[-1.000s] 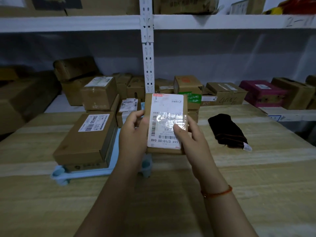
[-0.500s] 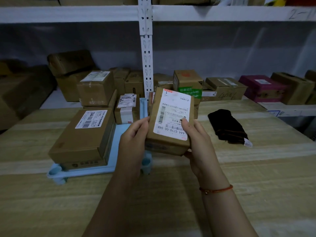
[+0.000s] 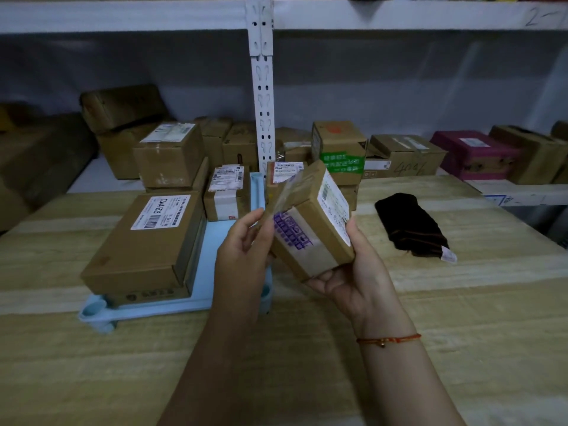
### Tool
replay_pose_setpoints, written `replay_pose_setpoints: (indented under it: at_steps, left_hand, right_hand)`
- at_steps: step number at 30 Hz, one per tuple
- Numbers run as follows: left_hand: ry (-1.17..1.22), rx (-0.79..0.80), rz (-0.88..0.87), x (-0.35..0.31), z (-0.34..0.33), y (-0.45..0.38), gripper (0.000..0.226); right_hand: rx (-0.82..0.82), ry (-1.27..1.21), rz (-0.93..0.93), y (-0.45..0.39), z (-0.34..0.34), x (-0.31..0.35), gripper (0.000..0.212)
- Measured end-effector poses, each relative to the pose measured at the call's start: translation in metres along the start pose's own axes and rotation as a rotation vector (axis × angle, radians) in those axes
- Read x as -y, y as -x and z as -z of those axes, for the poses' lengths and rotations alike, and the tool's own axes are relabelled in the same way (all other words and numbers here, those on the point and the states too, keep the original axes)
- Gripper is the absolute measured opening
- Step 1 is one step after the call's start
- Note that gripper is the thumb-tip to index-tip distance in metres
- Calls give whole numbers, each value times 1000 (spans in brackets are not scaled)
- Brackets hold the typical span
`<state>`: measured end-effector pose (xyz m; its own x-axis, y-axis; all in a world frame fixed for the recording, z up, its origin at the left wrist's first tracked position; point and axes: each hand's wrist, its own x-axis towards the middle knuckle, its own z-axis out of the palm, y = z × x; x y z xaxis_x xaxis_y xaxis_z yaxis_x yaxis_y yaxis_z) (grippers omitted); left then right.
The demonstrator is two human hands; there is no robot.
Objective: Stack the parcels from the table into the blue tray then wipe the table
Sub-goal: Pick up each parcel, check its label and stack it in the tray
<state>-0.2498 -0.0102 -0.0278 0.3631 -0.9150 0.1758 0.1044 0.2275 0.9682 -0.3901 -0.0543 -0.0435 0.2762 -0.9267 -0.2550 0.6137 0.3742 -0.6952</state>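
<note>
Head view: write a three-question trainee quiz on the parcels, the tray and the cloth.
1. True or false: the held parcel already lies in the blue tray.
2. Which hands grip the held parcel? A) left hand only B) right hand only C) both
3. Fill in: the black cloth lies on the table to the ___ of the held parcel.

Key:
1. False; it is held tilted above the table.
2. C
3. right
</note>
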Motion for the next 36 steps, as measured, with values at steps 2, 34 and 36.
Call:
replay_pose_setpoints:
  at_steps: [2, 34, 36]
  left_hand:
    - [-17, 2, -32, 1, 0, 0, 32]
    - [-81, -9, -15, 4, -5, 2, 24]
    - [-92, -15, 9, 6, -4, 1, 27]
  right_hand:
    - [11, 38, -8, 1, 1, -1, 55]
    - [-69, 306, 197, 14, -7, 4, 24]
    - [-82, 289, 175, 13, -6, 5, 27]
